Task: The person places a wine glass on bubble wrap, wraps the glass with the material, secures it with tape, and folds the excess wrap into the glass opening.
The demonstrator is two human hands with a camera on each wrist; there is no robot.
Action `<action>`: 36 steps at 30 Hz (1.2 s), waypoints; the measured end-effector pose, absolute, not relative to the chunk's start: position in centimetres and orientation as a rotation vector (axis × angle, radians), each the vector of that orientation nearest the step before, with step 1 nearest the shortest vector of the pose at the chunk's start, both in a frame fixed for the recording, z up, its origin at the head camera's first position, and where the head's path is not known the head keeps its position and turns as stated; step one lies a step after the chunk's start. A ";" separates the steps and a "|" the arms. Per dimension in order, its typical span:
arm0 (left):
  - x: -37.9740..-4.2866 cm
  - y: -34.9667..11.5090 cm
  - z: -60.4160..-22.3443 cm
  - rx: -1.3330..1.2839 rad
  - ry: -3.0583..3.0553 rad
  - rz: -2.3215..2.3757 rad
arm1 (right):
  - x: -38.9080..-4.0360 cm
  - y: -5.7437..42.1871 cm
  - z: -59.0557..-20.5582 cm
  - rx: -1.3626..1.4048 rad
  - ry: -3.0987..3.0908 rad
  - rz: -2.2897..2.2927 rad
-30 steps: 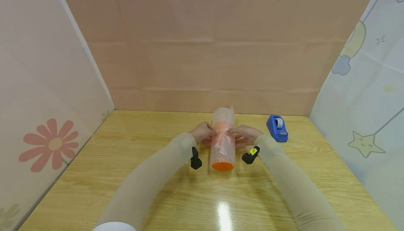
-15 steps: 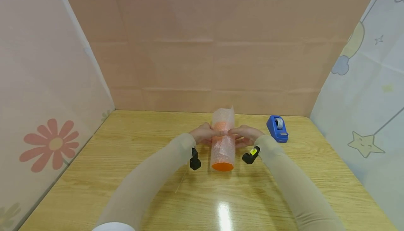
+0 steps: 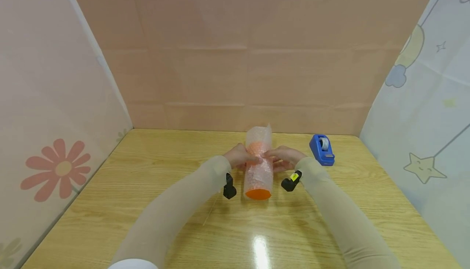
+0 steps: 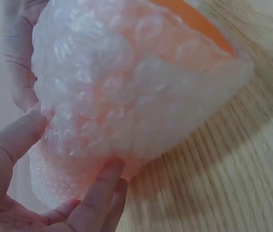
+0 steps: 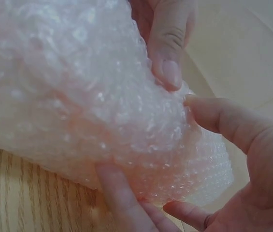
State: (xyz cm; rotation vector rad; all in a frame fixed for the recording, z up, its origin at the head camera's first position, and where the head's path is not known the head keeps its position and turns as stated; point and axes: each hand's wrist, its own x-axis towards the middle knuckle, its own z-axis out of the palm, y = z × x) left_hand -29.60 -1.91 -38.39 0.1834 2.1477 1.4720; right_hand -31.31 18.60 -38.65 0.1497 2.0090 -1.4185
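Note:
An orange cylinder wrapped in bubble wrap [image 3: 258,175] lies on the wooden table, its orange end [image 3: 258,194] facing me. My left hand [image 3: 238,156] grips the roll from the left, thumb on top and fingers along the side. From the right, my right hand [image 3: 285,157] holds it the same way, its thumb close to the left thumb. In the left wrist view the bubble wrap [image 4: 97,92] lies between the left thumb and fingers. The right wrist view shows the right thumb and fingers around the bubble wrap [image 5: 102,111]. The far end of the wrap extends past the orange part.
A blue tape dispenser [image 3: 322,150] with a roll of tape stands on the table [image 3: 176,158], right of the hands. A thin pale strip [image 3: 210,212] lies near the left forearm. Fabric-covered walls stand at the back and both sides.
Both hands stay on the wrapped roll. The left thumb has shifted slightly over its top; the roll itself has hardly moved.

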 end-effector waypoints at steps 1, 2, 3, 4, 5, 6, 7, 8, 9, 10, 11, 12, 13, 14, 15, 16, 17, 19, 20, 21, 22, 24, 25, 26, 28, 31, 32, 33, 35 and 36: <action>-29.6 -1.9 -38.4 0.184 2.157 1.466 | -31.3 18.6 -38.6 0.153 2.009 -1.419; -29.6 -1.8 -38.4 0.183 2.169 1.457 | -31.3 18.6 -38.7 0.146 2.010 -1.418; -29.6 -1.8 -38.4 0.180 2.180 1.447 | -31.3 18.6 -38.7 0.152 2.010 -1.419; -29.5 -1.8 -38.3 0.178 2.183 1.449 | -31.3 18.6 -38.6 0.154 2.009 -1.419; -29.4 -1.8 -38.3 0.177 2.187 1.448 | -31.2 18.5 -38.6 0.161 2.010 -1.421; -29.4 -1.8 -38.2 0.177 2.191 1.449 | -31.2 18.5 -38.6 0.161 2.013 -1.420; -29.2 -1.8 -38.0 0.175 2.188 1.453 | -31.2 18.5 -38.6 0.154 2.015 -1.418; -29.0 -1.8 -37.7 0.172 2.183 1.461 | -31.2 18.5 -38.6 0.146 2.018 -1.415; -28.8 -1.9 -37.5 0.171 2.179 1.467 | -31.2 18.4 -38.6 0.149 2.018 -1.417; -28.6 -1.9 -37.3 0.171 2.161 1.485 | -31.2 18.4 -38.6 0.141 2.019 -1.419; -28.4 -1.9 -37.2 0.175 2.154 1.493 | -31.2 18.4 -38.6 0.133 2.023 -1.418; -28.3 -2.0 -36.9 0.173 2.134 1.509 | -31.2 18.4 -38.6 0.121 2.024 -1.417; -28.1 -2.0 -36.7 0.168 2.114 1.522 | -31.2 18.4 -38.7 0.110 2.022 -1.420; -28.1 -2.0 -36.7 0.168 2.101 1.532 | -31.2 18.3 -38.7 0.108 2.022 -1.421; -28.1 -2.1 -36.7 0.166 2.087 1.538 | -31.2 18.3 -38.7 0.109 2.022 -1.423; -28.0 -2.1 -36.6 0.163 2.075 1.543 | -31.2 18.3 -38.7 0.108 2.023 -1.422; -28.1 -2.2 -36.8 0.160 2.075 1.539 | -31.2 18.3 -38.7 0.112 2.026 -1.419; -28.4 -2.2 -37.1 0.159 2.073 1.534 | -31.2 18.3 -38.6 0.113 2.025 -1.419; -28.6 -2.2 -37.4 0.161 2.080 1.526 | -31.2 18.3 -38.5 0.108 2.027 -1.411; -28.9 -2.2 -37.7 0.162 2.086 1.518 | -31.1 18.3 -38.5 0.104 2.026 -1.408; -29.2 -2.2 -38.0 0.161 2.088 1.513 | -31.1 18.3 -38.4 0.091 2.026 -1.400; -29.7 -2.2 -38.5 0.154 2.089 1.505 | -31.0 18.4 -38.3 0.086 2.013 -1.403; -29.9 -2.2 -38.7 0.146 2.091 1.495 | -31.0 18.4 -38.2 0.090 2.006 -1.405; -30.0 -2.2 -38.8 0.137 2.093 1.485 | -31.0 18.5 -38.2 0.100 1.993 -1.418; -30.2 -2.2 -38.9 0.122 2.090 1.475 | -31.1 18.7 -38.2 0.122 1.940 -1.472; -30.2 -2.2 -38.9 0.112 2.087 1.466 | -31.3 19.0 -38.5 0.160 1.850 -1.571; -30.2 -2.2 -38.9 0.115 2.089 1.464 | -31.3 19.1 -38.6 0.171 1.807 -1.608; -30.2 -2.3 -38.8 0.119 2.089 1.463 | -31.3 19.1 -38.8 0.178 1.769 -1.637; -30.1 -2.3 -38.7 0.130 2.090 1.464 | -31.3 19.0 -39.1 0.199 1.717 -1.673; -30.1 -2.4 -38.7 0.134 2.094 1.461 | -31.4 18.9 -39.3 0.208 1.697 -1.685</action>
